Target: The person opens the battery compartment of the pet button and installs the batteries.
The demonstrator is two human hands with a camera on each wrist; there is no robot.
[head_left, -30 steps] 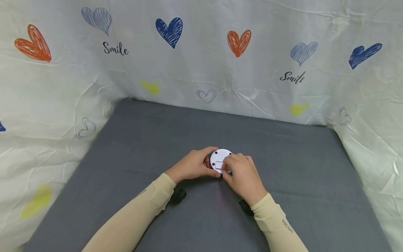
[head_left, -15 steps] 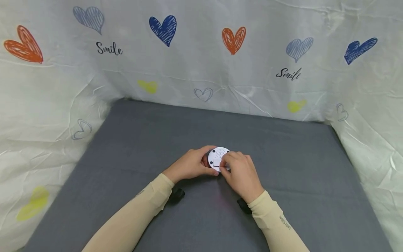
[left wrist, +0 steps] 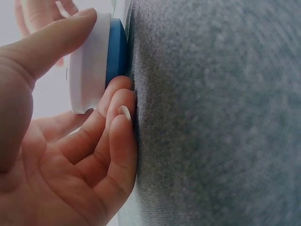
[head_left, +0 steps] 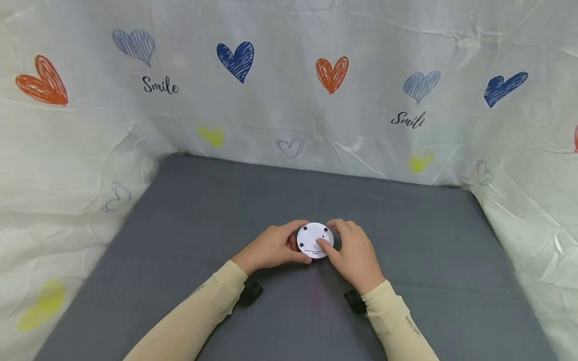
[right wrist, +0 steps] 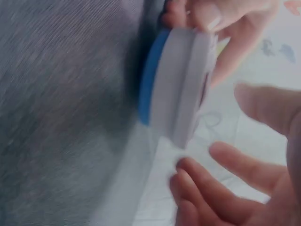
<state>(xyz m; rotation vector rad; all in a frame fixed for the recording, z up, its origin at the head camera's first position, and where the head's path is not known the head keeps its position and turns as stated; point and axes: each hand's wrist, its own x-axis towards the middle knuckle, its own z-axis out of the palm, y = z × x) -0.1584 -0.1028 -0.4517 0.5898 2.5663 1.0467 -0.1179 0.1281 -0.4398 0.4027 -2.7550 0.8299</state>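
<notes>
A round white device (head_left: 311, 231) with small holes, dark feet and a rectangular panel outline on its upper face is near the middle of the table. Its underside is blue, as the left wrist view shows. My left hand (head_left: 276, 245) grips it by the left rim, thumb at the near side and fingers at the far side. My right hand (head_left: 356, 253) is at its right side with fingers spread. In the right wrist view the right thumb (right wrist: 268, 106) and fingers stand slightly apart from the device (right wrist: 181, 84).
The table has a grey cloth (head_left: 235, 195). A white curtain (head_left: 280, 100) with printed hearts and "Smile" lettering hangs behind it and at both sides. Dark wrist-worn pieces (head_left: 250, 293) show below the wrists.
My right thumb and index finger, earlier together at the device's panel, have spread apart, with the index moving to the far right rim. The left hand keeps its grip. The head view has shifted slightly.
</notes>
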